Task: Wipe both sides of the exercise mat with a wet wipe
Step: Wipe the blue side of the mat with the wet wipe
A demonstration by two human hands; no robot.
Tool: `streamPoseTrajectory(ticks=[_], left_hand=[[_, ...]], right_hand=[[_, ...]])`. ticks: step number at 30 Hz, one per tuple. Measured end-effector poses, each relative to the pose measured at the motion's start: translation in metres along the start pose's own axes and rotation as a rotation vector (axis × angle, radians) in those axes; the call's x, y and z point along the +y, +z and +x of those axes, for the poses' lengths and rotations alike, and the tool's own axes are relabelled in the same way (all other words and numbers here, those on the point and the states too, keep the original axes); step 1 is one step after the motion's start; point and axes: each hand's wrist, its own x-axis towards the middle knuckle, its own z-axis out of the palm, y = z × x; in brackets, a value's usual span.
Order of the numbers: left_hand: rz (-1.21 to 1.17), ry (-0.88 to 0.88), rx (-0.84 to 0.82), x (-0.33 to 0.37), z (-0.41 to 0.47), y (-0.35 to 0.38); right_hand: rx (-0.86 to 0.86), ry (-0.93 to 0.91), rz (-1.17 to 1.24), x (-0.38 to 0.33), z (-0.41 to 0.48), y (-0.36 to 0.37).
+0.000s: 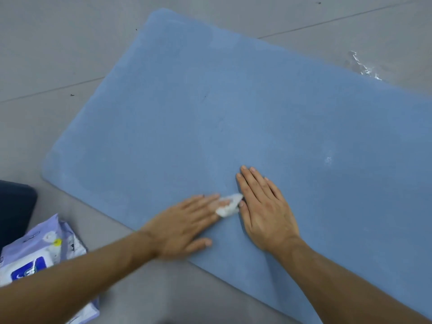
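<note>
No text can be read. The pack of wet wipes, which lies on the floor off the near left corner of the exercise mat, carries a blue label with white marks on it, too blurred to make out. Small dark print on the pack's pale lilac wrapper is also illegible.

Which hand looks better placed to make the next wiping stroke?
Probably the left hand: its fingers lie on the wet wipe. The right hand rests flat on the blue mat beside it.
</note>
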Motion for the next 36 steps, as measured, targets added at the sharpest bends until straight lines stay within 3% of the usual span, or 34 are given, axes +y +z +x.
streamPoseTrajectory(ticks=[6,9,11,14,17,22,26,29,36], left_hand=[[0.028,-0.391,0.073,-0.111,0.051,-0.038],[-0.046,-0.679,0.129,-0.145,0.069,-0.057],[-0.130,-0.745,0.127,-0.159,0.072,-0.060],[-0.110,-0.473,0.146,-0.145,0.069,-0.052],[-0.062,-0.210,0.081,-0.086,0.056,-0.033],[0.044,-0.013,0.026,0.015,-0.005,0.000],[0.087,0.051,0.004,0.002,-0.019,0.000],[0.084,-0.154,0.019,-0.054,-0.007,-0.009],[-0.076,-0.848,0.144,-0.172,0.007,-0.051]], right_hand=[[-0.055,0.026,-0.006,-0.001,0.000,-0.003],[-0.061,0.025,-0.008,-0.001,0.000,-0.003],[-0.057,0.025,-0.011,-0.001,0.000,-0.003],[-0.052,0.022,-0.011,-0.001,0.000,-0.003],[-0.045,0.025,-0.008,-0.001,0.001,-0.002],[-0.026,0.011,0.006,0.001,0.001,-0.001],[-0.035,0.014,-0.002,0.000,0.000,-0.001],[-0.050,0.023,-0.013,-0.001,0.000,-0.002],[-0.063,0.024,-0.018,-0.001,0.000,-0.002]])
